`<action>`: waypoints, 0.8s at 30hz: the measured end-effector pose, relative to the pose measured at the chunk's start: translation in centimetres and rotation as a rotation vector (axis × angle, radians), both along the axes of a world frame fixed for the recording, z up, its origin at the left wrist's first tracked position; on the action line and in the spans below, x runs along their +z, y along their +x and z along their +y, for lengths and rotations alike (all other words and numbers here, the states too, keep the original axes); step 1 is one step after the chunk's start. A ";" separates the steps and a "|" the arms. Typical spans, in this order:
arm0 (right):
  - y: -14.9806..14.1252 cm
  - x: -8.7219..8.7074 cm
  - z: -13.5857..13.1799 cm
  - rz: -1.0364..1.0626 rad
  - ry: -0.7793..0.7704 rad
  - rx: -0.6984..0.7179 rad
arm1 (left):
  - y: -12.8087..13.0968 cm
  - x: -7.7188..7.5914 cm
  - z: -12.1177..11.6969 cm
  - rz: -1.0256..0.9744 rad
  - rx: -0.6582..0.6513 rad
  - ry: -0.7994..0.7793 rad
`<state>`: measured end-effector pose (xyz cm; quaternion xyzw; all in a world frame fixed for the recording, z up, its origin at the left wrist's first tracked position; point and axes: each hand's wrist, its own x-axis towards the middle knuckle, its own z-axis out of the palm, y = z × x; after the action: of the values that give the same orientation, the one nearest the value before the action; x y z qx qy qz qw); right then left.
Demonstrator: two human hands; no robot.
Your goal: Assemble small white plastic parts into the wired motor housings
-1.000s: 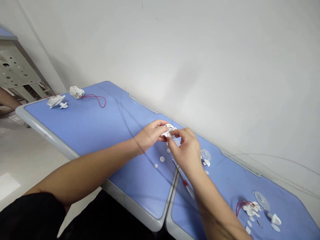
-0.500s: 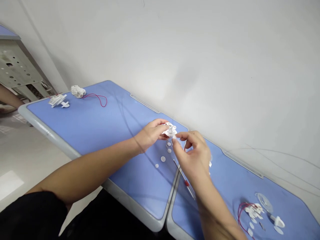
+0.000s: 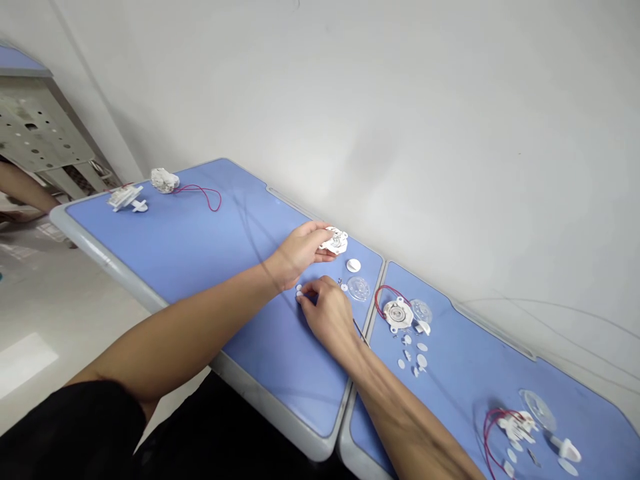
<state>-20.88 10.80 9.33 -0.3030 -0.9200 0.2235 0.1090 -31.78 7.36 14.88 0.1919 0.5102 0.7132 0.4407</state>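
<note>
My left hand [image 3: 303,252] grips a white plastic housing [image 3: 335,241] with tabs on its rim, held above the blue table, its inner face turned up. My right hand [image 3: 327,308] is lowered to the tabletop, thumb and forefinger closed at a small white disc [image 3: 299,294]. Another small white disc [image 3: 299,287] lies right beside those fingertips. Farther back are a white round knob [image 3: 353,265], a clear round plate [image 3: 358,289] and a small white gear [image 3: 344,287]. Under my right wrist, a screwdriver [image 3: 361,332] is mostly hidden.
On the right table [image 3: 450,413] lie a similar white housing [image 3: 398,313] with a red cord, another clear plate [image 3: 421,311], several small white parts and a further pulled-apart set [image 3: 517,425]. Two white assemblies [image 3: 164,180] sit at the far left. A wall runs behind.
My right hand has moved left and down, from beside the housing to the tabletop. My left hand still holds the housing, now slightly farther back, its inner face more visible.
</note>
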 end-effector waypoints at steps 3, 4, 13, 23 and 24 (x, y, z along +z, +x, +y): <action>0.0 -0.1 -0.1 0.002 -0.010 -0.009 | 0.1 0.0 0.0 -0.001 -0.006 -0.009; 0.0 -0.1 -0.1 0.002 -0.013 -0.009 | 0.1 0.0 0.0 0.001 -0.007 -0.011; -0.1 0.8 1.9 0.010 0.026 -0.059 | 0.0 -0.4 0.3 0.038 -0.016 -0.015; -1.0 0.1 2.7 0.012 0.034 -0.047 | -0.1 -0.8 0.4 0.026 -0.018 -0.012; -0.9 0.1 2.8 0.019 0.032 -0.045 | -0.1 -0.8 0.4 0.025 -0.017 -0.014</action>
<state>-21.74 13.64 9.48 -0.3198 -0.9152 0.2092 0.1278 -31.85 7.76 14.04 0.2018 0.5191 0.7033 0.4418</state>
